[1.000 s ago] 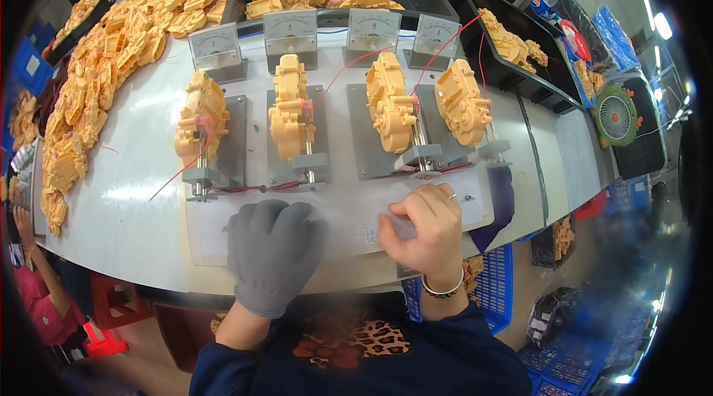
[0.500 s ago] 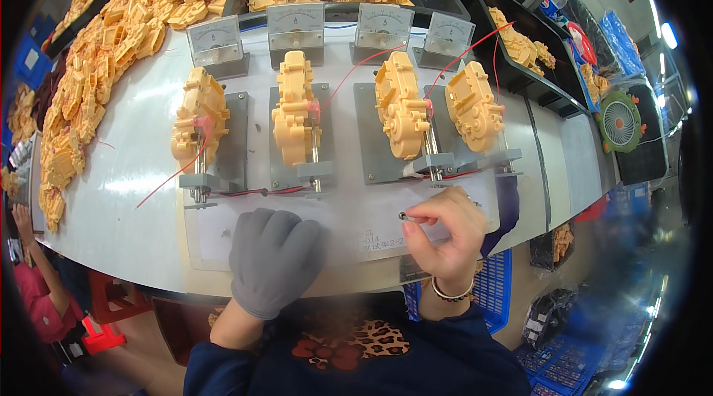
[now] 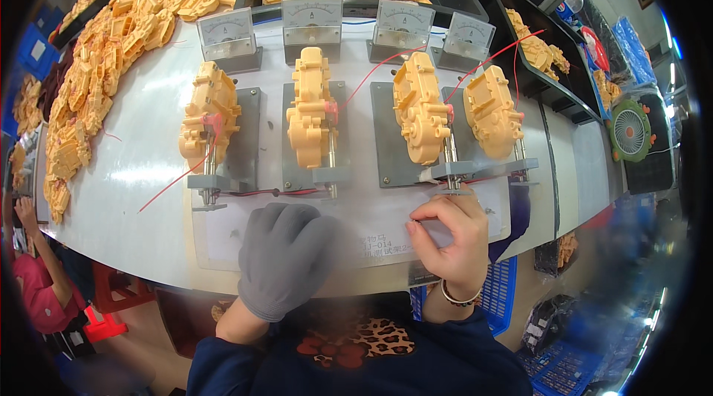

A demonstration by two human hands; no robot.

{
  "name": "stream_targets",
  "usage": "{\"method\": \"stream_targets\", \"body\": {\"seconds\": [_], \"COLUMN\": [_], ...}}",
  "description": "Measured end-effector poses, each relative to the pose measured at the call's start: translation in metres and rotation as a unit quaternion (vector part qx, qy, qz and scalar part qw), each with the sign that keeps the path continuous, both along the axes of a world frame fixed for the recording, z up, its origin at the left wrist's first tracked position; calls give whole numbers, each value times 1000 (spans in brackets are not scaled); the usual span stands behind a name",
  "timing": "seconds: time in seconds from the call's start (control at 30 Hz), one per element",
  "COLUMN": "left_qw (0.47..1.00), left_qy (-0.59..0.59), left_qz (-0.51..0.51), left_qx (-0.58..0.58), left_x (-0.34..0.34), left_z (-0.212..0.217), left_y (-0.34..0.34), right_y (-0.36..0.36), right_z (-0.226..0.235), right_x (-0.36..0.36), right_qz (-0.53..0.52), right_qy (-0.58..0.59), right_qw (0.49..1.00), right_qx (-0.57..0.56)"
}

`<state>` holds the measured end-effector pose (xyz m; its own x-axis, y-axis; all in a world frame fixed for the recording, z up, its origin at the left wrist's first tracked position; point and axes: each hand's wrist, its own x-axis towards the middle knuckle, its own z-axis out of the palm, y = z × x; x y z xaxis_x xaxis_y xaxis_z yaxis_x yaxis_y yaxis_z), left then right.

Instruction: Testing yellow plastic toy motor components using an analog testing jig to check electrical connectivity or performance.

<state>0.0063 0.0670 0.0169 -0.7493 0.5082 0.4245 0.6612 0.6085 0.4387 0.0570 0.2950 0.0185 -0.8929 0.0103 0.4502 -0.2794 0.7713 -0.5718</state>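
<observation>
My left hand [image 3: 286, 259], in a grey glove, is closed with its back up over the table's front edge; its fingertips are hidden. My bare right hand [image 3: 454, 236] has thumb and forefinger brought together in a pinch above the white sheet [image 3: 349, 244]. Whatever lies between them is too small to name. Four yellow plastic gearbox housings lean on grey test stands: one [image 3: 206, 114] at left, another [image 3: 308, 106] beside it, a third [image 3: 420, 110] just beyond my right hand, the last [image 3: 492, 115] at right. Metal pins and pink parts show against them.
Analog meters [image 3: 312, 28] stand in a row behind the stands. Yellow housings are heaped [image 3: 111, 62] along the left and fill black trays [image 3: 535, 73] at the back. Loose red wires [image 3: 174, 184] stick out. A green fan [image 3: 630, 131] is at right; another person's arm [image 3: 46, 266] shows far left.
The whole view has shifted, so the bench appears slightly farther right. A small metal piece visible at my right fingertips before can hardly be seen now. Both hands keep nearly the same pose.
</observation>
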Motion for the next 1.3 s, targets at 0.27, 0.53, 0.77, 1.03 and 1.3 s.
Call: {"method": "stream_targets", "body": {"seconds": [0.27, 0.53, 0.77, 1.03, 1.3], "left_qw": [1000, 1000, 1000, 1000, 1000], "left_qy": [0, 8, 10, 12, 11], "left_qz": [-7, -9, -8, -11, -11], "left_qx": [0, 1, 5, 0, -4], "left_x": [0, 0, 0, 0, 1], "left_z": [1, 1, 0, -1, 0], "left_y": [0, 0, 0, -1, -1], "right_y": [-1, -1, 0, 2, 0], "right_z": [1, 3, 2, 2, 1], "right_x": [2, 2, 2, 3, 3], "right_qz": [-9, -21, -21, -22, -21], "right_qy": [-11, -19, -21, -21, -24], "right_qw": [1000, 1000, 999, 999, 998], "right_qx": [-5, -11, -17, -23, -51]}}
